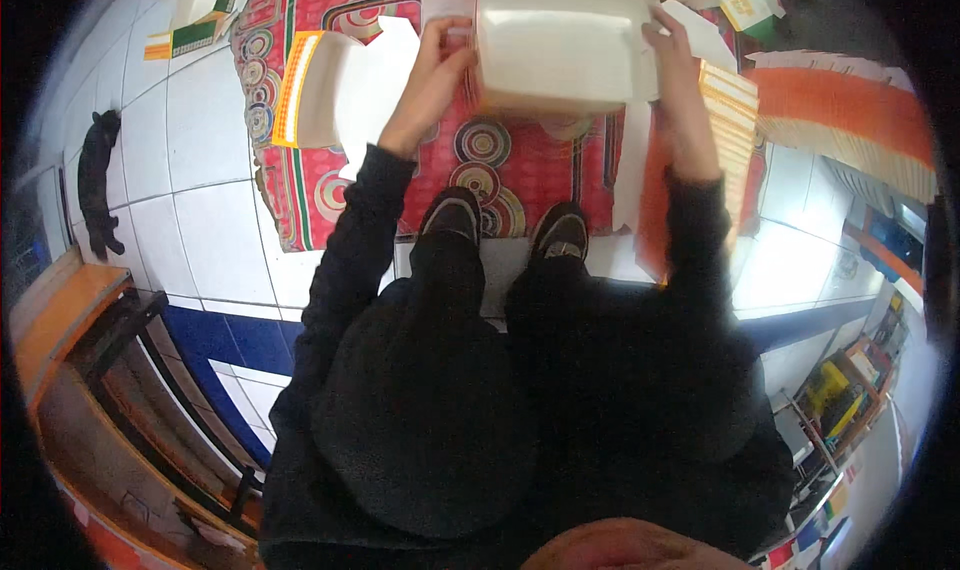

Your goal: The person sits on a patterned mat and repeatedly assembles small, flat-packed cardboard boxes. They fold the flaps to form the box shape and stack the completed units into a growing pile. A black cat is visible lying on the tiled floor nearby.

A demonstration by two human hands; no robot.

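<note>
A white cardboard box [555,45] is held up between both hands, above a red patterned mat [520,170]. My left hand [432,75] grips its left side, fingers curled on the edge. My right hand [672,60] presses on its right side. Both black sleeves reach forward from the lower edge. My two black shoes [505,225] rest on the near edge of the mat, below the box.
Flat white box blanks with orange-striped edges [330,85] lie left of the box. A stack of orange and white flattened cartons [850,110] sits at right. White floor tiles [200,170] spread left, with a dark cat-like shape [97,175]. A wooden bench [70,320] stands at lower left.
</note>
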